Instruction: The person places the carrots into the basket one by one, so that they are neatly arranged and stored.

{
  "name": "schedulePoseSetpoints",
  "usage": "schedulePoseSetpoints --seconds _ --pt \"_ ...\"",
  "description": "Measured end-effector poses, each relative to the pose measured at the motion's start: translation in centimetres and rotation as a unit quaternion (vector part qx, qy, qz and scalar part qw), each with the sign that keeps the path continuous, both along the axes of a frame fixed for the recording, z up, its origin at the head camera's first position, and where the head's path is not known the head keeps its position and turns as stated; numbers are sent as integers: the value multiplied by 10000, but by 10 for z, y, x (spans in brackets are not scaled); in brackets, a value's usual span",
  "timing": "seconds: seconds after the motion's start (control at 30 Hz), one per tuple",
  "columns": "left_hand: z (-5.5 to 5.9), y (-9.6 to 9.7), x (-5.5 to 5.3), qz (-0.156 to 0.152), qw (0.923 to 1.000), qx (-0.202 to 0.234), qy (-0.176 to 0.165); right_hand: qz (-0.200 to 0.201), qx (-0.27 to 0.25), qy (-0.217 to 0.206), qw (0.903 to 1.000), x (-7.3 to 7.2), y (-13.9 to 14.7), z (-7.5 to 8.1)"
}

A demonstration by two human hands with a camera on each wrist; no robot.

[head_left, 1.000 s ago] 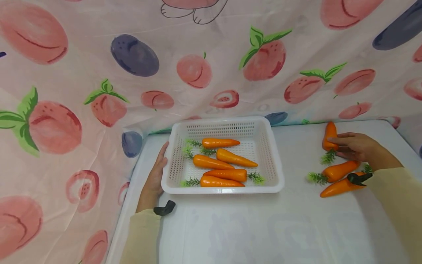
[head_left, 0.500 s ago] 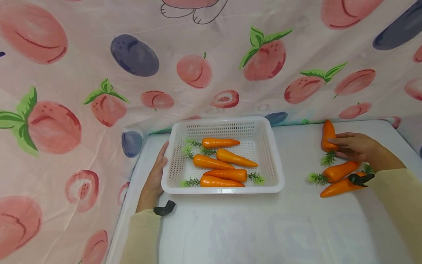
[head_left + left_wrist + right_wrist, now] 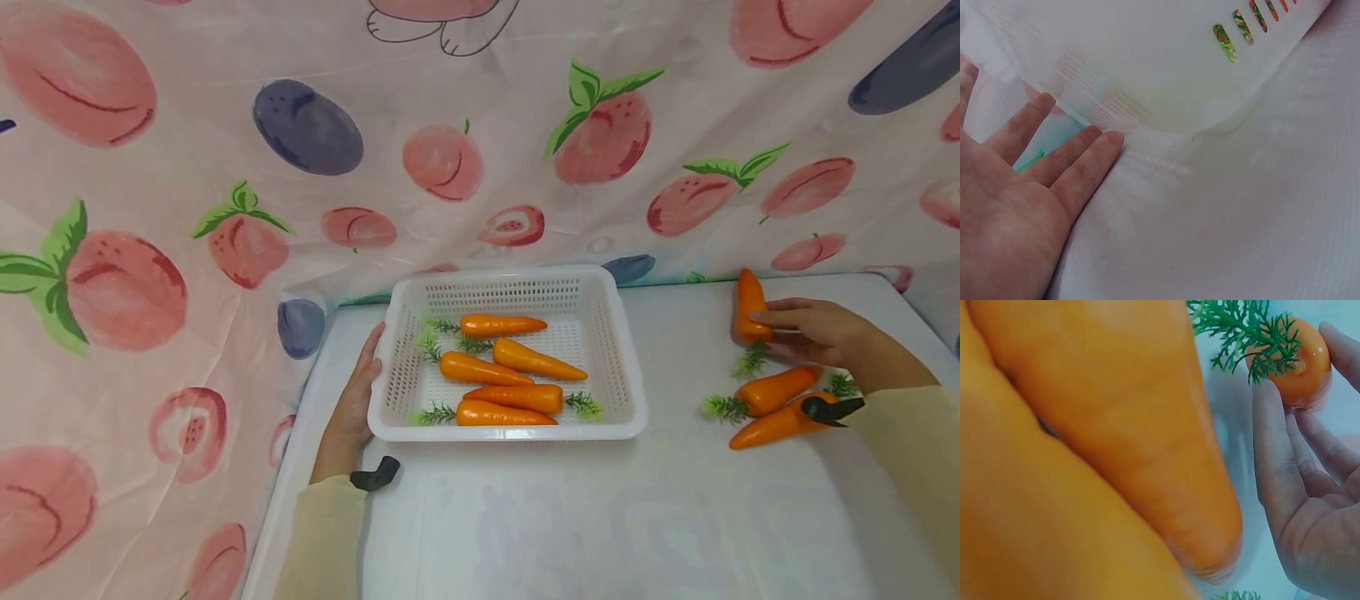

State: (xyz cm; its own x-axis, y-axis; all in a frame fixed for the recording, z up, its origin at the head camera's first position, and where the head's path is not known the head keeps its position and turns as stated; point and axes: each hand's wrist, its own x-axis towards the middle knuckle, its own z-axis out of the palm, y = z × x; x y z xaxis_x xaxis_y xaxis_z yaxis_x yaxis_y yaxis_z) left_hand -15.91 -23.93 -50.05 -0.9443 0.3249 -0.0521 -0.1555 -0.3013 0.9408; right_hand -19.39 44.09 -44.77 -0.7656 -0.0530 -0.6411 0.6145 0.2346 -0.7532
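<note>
Pinched between the thumb and fingers of the right hand (image 3: 817, 327) is a glossy orange carrot with a feathery green top (image 3: 751, 307), at the right of the head view, tip pointing up the frame; whether it touches the table I can't tell. Fingers straight, the left hand (image 3: 351, 404) rests against the left side of a white perforated plastic basket (image 3: 506, 432).

Behind everything, across the top and left of the frame, hangs a pale pink cloth printed with red and blue fruit (image 3: 517, 83). Below it spreads a white-covered table (image 3: 525, 517), with the basket standing upright at centre. Cream sleeves (image 3: 322, 542) reach in from lower left and lower right.

Inside the basket lie five orange carrots (image 3: 538, 359), four with their green tufts towards the left, one towards the right. Just below the right hand, two loose orange carrots (image 3: 778, 392) lie side by side on the table, tips pointing opposite ways. Smallest of all, black straps (image 3: 375, 473) show at both wrists.
</note>
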Motion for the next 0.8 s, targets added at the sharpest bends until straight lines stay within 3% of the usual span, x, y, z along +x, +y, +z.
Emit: schedulePoseSetpoints --seconds 0.33,0.8 --pt "-1 0 0 53 10000 52 -16 27 -209 -125 9997 2 2 4" --pt "-1 0 -1 -4 10000 -21 64 351 -208 154 9990 -2 -12 16"
